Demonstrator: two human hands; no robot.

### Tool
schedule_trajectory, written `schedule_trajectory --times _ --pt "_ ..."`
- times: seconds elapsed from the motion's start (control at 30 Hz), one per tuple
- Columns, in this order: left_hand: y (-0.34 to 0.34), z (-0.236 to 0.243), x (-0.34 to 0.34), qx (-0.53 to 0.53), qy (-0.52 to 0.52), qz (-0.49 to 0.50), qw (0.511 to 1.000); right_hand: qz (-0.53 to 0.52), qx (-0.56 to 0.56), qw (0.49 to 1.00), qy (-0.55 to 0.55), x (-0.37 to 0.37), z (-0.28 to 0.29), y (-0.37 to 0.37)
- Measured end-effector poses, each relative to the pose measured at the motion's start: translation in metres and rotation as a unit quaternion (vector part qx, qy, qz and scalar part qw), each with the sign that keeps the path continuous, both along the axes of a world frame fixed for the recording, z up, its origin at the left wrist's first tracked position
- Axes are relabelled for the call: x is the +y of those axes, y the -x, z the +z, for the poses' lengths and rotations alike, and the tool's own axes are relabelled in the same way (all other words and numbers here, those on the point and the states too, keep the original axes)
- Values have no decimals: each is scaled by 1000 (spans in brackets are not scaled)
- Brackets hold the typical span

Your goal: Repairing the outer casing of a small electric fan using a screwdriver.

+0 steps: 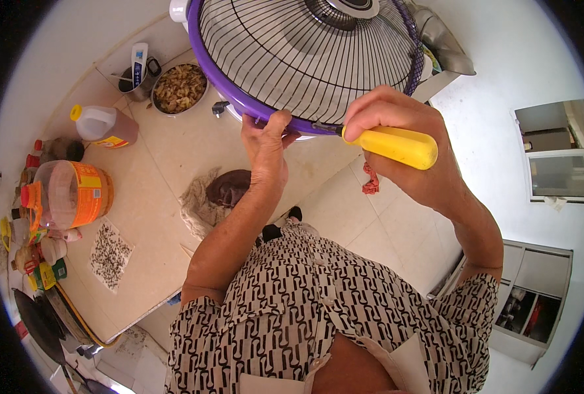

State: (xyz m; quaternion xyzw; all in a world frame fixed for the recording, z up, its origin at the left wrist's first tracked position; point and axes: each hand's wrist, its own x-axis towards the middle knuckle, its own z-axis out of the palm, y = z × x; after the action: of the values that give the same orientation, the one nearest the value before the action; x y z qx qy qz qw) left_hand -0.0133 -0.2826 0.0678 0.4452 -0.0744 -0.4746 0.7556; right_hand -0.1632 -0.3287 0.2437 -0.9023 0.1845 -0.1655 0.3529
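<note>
Two hands are closed: the left hand pinches the purple rim over the counter, the right hand wraps a yellow screwdriver; the rim looks light and stiff, the wire cage likelier to bend; hold the rim.

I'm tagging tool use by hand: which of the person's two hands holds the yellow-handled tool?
The right hand: it grips the yellow-handled tool, whereas the left hand holds the purple rim around the wire guard.
</note>
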Motion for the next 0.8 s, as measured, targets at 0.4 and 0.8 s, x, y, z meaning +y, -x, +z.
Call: schedule_trajectory --times 0.4,0.8 --pt "2 1 0 9 13 -2 1000 -1 -58 997 55 -3 -13 -3" --pt "0 -3 -2 25 19 -1 1000 -51 -2 998 25 1 -2 -4"
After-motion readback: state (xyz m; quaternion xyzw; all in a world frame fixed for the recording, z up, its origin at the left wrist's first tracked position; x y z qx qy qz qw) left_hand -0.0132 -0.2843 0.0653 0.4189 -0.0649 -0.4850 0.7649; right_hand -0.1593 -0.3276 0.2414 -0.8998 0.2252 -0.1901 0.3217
